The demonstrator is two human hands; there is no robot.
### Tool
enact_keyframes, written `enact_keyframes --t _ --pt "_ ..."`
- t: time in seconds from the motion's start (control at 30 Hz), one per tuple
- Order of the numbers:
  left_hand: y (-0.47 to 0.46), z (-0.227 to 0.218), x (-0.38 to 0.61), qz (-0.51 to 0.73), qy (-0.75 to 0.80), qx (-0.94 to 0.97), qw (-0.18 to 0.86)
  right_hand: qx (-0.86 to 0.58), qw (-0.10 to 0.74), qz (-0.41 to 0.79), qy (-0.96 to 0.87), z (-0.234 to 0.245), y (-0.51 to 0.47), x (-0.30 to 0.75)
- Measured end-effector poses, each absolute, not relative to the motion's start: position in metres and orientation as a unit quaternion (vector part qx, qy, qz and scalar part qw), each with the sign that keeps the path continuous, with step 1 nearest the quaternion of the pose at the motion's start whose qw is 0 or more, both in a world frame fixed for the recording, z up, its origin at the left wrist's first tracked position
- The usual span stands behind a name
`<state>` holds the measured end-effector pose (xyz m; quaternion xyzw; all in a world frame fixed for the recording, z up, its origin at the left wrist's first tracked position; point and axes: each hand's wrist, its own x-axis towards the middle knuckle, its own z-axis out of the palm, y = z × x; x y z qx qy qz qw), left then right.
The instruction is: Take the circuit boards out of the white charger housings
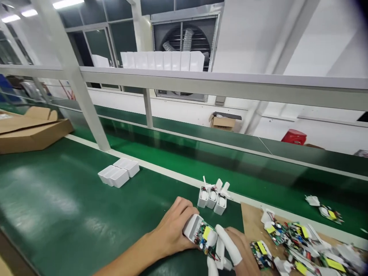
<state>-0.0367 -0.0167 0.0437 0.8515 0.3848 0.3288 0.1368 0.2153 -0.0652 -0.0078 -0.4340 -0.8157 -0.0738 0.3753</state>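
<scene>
My left hand is closed around a white plastic case. A circuit board with a yellow patch and small components sits at the case's open end, seemingly partly inside it. My right hand, with white covers on its fingers, grips the board's outer end, next to a white round part. Just beyond the hands stand three white cases with parts inside and white pieces sticking out of their tops. Farther left on the green work surface is a cluster of white cases.
Right of my hands, several circuit boards lie heaped on a brown cardboard sheet. One more board rests on the green belt behind. A cardboard box is at the left. A metal post and rail cross ahead.
</scene>
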Motion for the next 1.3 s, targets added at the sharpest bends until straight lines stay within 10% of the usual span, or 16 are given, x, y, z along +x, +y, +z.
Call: enact_keyframes --t 1.3 --pt "-0.016 0.034 -0.023 0.319 0.348 0.879 0.071 -0.403 0.402 -0.085 -0.818 0.032 -0.072 0.192"
